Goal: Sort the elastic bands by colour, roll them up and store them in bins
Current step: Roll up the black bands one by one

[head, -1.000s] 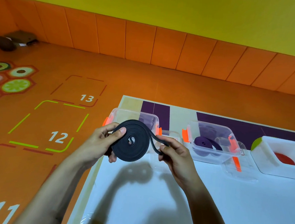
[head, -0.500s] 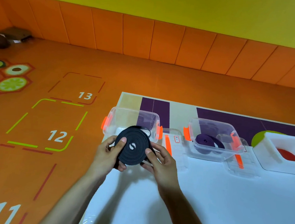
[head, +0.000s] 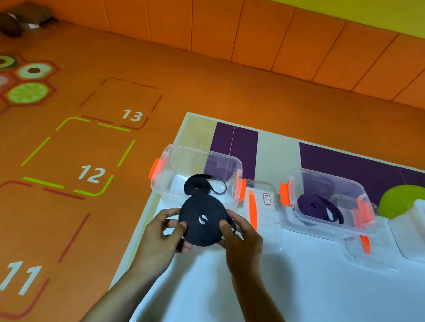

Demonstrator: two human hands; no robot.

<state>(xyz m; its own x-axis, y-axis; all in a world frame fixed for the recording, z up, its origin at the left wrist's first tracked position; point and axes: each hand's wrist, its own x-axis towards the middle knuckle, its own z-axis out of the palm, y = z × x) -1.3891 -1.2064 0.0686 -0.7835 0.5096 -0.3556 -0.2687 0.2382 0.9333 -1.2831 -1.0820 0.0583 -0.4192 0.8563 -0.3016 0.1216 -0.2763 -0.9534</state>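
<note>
Black elastic band, rolled into a flat coil point(head: 203, 220), is held above the white counter point(head: 310, 295) just in front of the left clear plastic bin with orange latches point(head: 198, 171). The left hand point(head: 161, 235) grips the coil's left edge, thumb on its face and fingers point(head: 186, 247) curled beneath it. The right hand point(head: 242, 239) grips the right edge the same way, thumb pressed on top and the other fingers wrapped behind, so both hands pinch the roll between them. Inside that left bin lies a smaller black rolled band with a loose tail point(head: 203, 185). Just to its right a clear lid with an orange strip point(head: 261, 210) rests flat on the counter. Further right stands a second clear bin with orange latches point(head: 330, 203), which holds a purple rolled band point(head: 317, 207). At the right edge sits a white tray point(head: 414, 227) with something red in it, cut off by the frame. The orange floor point(head: 80, 150) beside the counter bears numbered squares.
</note>
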